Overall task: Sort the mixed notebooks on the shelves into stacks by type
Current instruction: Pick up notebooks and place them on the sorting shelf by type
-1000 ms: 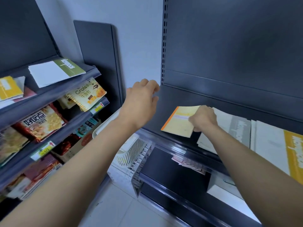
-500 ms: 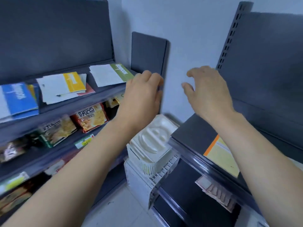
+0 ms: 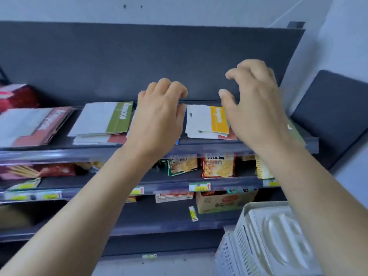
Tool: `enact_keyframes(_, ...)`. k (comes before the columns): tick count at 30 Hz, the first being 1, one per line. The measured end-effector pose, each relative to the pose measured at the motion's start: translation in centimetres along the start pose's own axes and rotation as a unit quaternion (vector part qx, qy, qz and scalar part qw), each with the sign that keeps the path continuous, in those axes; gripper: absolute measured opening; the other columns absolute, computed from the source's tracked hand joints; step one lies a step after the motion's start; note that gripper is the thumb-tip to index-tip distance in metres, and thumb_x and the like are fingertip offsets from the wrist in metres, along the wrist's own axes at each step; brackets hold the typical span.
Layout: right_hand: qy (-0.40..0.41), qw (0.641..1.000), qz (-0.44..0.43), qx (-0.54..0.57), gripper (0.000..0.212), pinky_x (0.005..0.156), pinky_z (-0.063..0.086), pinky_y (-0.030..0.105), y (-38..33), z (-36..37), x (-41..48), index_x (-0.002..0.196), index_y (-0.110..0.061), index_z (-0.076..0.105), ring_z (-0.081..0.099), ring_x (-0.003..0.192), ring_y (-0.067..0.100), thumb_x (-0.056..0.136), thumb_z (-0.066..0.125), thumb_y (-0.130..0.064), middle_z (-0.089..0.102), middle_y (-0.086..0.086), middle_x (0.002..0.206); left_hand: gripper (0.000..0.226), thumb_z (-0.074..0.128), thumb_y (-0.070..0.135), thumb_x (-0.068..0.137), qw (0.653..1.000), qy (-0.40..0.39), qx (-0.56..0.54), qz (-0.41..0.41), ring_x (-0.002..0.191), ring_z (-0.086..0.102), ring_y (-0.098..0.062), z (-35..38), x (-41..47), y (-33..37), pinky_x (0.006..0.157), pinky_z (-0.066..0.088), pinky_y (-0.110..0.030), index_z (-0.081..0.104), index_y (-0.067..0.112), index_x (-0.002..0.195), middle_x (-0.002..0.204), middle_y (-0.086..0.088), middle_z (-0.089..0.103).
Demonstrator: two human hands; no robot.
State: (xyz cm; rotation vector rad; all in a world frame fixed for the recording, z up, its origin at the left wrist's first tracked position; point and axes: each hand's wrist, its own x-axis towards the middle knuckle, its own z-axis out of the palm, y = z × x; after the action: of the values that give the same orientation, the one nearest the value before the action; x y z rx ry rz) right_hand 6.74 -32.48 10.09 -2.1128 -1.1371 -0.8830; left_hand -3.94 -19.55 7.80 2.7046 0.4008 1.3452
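Note:
Mixed notebooks lie along the top shelf (image 3: 199, 149). A white notebook with a yellow band (image 3: 208, 121) tops a loose pile at the right. A white notebook with a green band (image 3: 105, 118) tops another pile left of centre. A red-banded stack (image 3: 33, 126) lies at the far left. My left hand (image 3: 159, 120) hovers in front of the shelf between the green and yellow piles, fingers loosely curled, holding nothing. My right hand (image 3: 253, 108) hovers over the right part of the yellow pile, fingers spread and bent, empty. A green-banded notebook (image 3: 296, 134) peeks out behind its wrist.
Snack packets (image 3: 218, 166) fill the shelf below, with price tags (image 3: 199, 186) on the rail. A cardboard box (image 3: 225, 202) sits on the lower shelf. White plastic baskets (image 3: 268, 242) stand on the floor at the bottom right. A red bag (image 3: 18, 96) is at the far left.
The view has swung left from the right-hand shelving to face the left one. My right hand let go of the yellow notebook there; both hands now hover at the top shelf.

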Motion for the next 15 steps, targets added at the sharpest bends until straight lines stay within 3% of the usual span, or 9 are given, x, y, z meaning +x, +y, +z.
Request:
enact_keyframes(3,0.007,0.998,-0.041,0.045,0.023,0.082,0.044,0.044,-1.2,3.5,2.6,0.105,-0.002,0.061,0.050,0.103,0.036,0.086,0.057,-0.015,0.056,0.015,0.115,0.019,0.052,0.010,0.083,0.998,0.012,0.053,-0.037,0.087,0.052,-0.034,-0.1,0.5,-2.8,0.078,0.036,-0.040,0.061,0.006,0.099,0.095,-0.012,0.059)
enact_keyframes(15,-0.091,0.978,-0.112,0.151,0.024,0.087,0.039,0.039,-11.3,15.6,7.0,0.109,-0.003,0.059,0.046,0.110,0.031,0.091,0.053,-0.018,0.055,0.012,0.118,0.020,0.055,0.010,0.089,0.967,-0.016,0.148,-0.207,0.099,0.052,-0.033,-3.0,-2.7,-16.6,0.090,0.040,-0.048,0.058,0.007,0.108,0.105,-0.011,0.057)
